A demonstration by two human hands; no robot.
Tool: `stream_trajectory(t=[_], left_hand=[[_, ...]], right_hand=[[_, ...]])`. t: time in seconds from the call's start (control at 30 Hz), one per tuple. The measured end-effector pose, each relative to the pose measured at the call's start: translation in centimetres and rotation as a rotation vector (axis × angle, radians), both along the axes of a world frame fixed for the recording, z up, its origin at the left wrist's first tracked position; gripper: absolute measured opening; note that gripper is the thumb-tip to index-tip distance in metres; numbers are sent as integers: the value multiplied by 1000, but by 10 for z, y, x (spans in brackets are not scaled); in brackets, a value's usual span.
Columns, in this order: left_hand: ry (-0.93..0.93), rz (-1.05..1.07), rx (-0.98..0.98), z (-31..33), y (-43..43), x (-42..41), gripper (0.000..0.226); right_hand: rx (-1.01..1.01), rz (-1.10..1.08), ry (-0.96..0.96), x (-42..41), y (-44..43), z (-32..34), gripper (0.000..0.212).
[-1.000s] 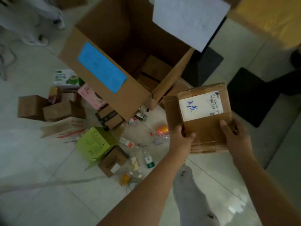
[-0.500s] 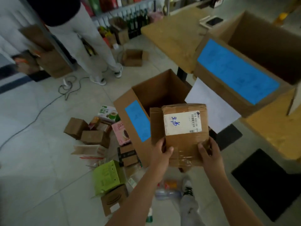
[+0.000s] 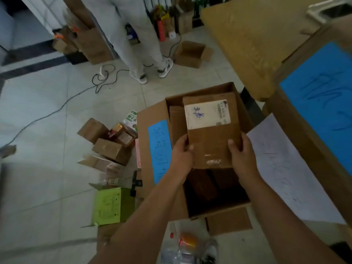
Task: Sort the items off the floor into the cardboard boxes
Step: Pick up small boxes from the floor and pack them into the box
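Both hands are on the parcel: left hand grips its left edge, right hand its right edge. Fingers are clenched round the sides, thumbs on top. We hold it over the mouth of the open floor box with the blue label; can't tell if it touches the brown packages inside. Brown cartons, a green box and bottles lie on the floor beside that box. A second box sits on the counter to our right.
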State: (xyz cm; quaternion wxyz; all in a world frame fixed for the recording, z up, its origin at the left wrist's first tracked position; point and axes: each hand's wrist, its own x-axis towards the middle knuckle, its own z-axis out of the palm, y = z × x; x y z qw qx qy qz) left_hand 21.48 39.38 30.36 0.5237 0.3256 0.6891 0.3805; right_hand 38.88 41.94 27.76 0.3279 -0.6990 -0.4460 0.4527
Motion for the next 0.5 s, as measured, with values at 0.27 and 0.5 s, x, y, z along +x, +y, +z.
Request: stream_trajectory(t=[0.27,0.5], left_hand=[[-25,-35,-17,-71,78,10,50],[2,58,-77,-103,82,-26,57]], right_hand=[[15,-51,65,-2,83,-93,60],[-182,106,9,-37,113,-129,69]])
